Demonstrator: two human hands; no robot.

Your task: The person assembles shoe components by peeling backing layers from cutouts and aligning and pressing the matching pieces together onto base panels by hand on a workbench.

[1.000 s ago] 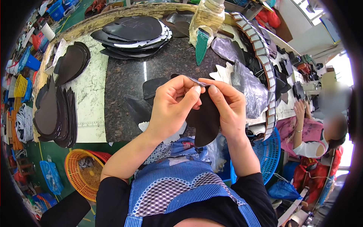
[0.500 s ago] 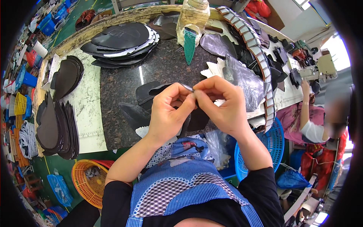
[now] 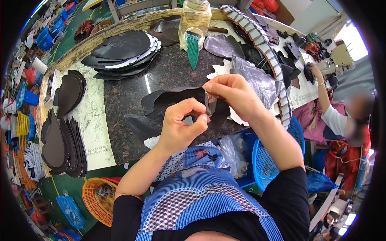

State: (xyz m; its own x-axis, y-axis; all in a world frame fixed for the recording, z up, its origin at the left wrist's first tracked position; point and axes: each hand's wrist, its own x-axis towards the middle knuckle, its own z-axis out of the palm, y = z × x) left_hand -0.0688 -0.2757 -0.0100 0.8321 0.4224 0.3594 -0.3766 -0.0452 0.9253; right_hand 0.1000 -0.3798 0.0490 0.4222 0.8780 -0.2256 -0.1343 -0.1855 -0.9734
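Both hands pinch the edge of a dark, soft, leather-like piece above the tabletop.

The left hand [image 3: 183, 124] has its thumb and finger closed on the lower end of the edge, while the right hand [image 3: 234, 95] has a closed grip on its upper end; the dark, curved, leather-like piece [image 3: 220, 115] is held up between them, over the dark speckled stone tabletop [image 3: 118, 100], nearer than the tall stack of black and white flat pieces [image 3: 124, 46]. Working this edge well likely calls for light, even tension: pinch close to the rim, press short lengths at a time, and match both sides before squeezing. Pulling too hard could stretch or crease such thin material. Whether the edge is folded or joined, I cannot tell.
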